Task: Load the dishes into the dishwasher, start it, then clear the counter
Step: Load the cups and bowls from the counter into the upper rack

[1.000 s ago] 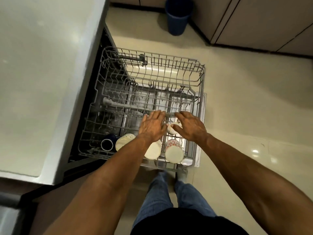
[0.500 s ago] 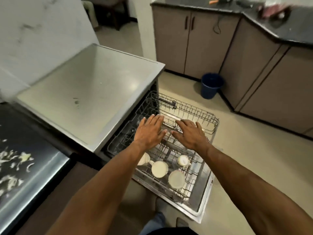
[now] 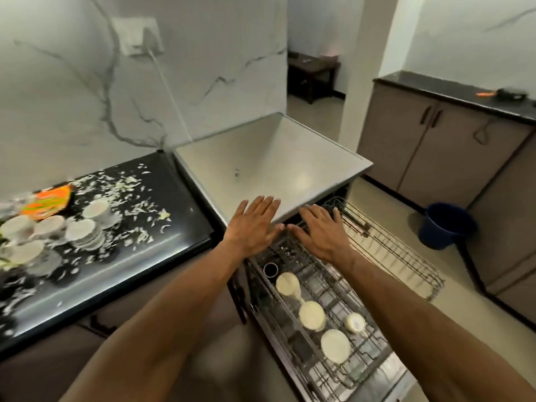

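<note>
Hands, left [image 3: 253,224] and right [image 3: 320,232], flat, empty above rack [image 3: 385,256]. Fetch dishes [image 3: 72,230] at 9 o'clock on surface [image 3: 162,227], one stack at once.

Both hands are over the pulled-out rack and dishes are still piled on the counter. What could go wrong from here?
1. The cups lie loose in the rack; a hard push may rattle or tip them.
2. The stacked dishes sit among scattered scraps on the counter; scraps could ride into the dishwasher.
3. Left hand and right hand hover at the rack's edge, so fingers may get pinched.
</note>
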The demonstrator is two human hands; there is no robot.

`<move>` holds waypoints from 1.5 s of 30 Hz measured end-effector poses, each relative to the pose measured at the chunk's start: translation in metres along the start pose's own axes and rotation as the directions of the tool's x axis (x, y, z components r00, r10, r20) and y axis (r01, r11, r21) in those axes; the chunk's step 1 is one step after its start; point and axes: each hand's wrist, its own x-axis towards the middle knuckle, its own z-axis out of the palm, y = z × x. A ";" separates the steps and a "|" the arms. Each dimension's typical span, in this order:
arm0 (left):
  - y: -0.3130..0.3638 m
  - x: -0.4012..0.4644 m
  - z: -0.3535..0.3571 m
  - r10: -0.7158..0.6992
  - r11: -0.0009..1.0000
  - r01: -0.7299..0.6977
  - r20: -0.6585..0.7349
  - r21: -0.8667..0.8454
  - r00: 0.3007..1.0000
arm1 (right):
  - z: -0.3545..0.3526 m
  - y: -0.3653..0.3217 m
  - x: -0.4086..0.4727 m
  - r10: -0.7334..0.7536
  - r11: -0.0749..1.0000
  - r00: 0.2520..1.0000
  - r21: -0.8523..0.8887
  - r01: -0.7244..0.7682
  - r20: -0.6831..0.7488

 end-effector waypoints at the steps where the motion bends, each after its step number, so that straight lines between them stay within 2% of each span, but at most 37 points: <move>1: -0.013 -0.005 -0.003 -0.029 1.000 0.029 -0.006 0.003 1.000 | 0.001 -0.011 0.007 -0.030 1.000 1.000 0.006 0.030 -0.003; 6: -0.077 -0.035 -0.011 -0.159 0.987 0.158 -0.038 -0.021 0.987 | 0.013 -0.072 0.046 -0.124 0.992 0.992 0.006 0.124 0.024; 19: -0.230 -0.131 -0.009 -0.366 0.931 0.363 -0.089 -0.046 0.926 | 0.058 -0.241 0.112 -0.319 0.947 0.945 0.047 0.317 0.072; 27: -0.298 -0.176 0.006 -0.539 0.842 0.532 -0.087 -0.092 0.838 | 0.091 -0.321 0.149 -0.441 0.895 0.891 0.122 0.428 0.106; 32: -0.327 -0.188 0.019 -0.640 0.765 0.619 -0.102 -0.176 0.762 | 0.116 -0.353 0.179 -0.523 0.848 0.840 0.193 0.494 0.145; 36: -0.335 -0.183 0.034 -0.731 0.670 0.687 -0.093 -0.281 0.676 | 0.132 -0.373 0.194 -0.637 0.739 0.767 0.342 0.580 0.078; 39: -0.335 -0.173 0.050 -0.782 0.581 0.703 -0.044 -0.411 0.621 | 0.151 -0.379 0.202 -0.648 0.704 0.756 0.451 0.548 0.093; 43: -0.334 -0.158 0.064 -0.880 0.384 0.711 0.001 -0.589 0.475 | 0.182 -0.381 0.210 -0.626 0.699 0.765 0.544 0.464 0.152; 45: -0.336 -0.150 0.066 -0.920 0.300 0.706 0.002 -0.642 0.392 | 0.191 -0.385 0.214 -0.621 0.672 0.772 0.598 0.436 0.136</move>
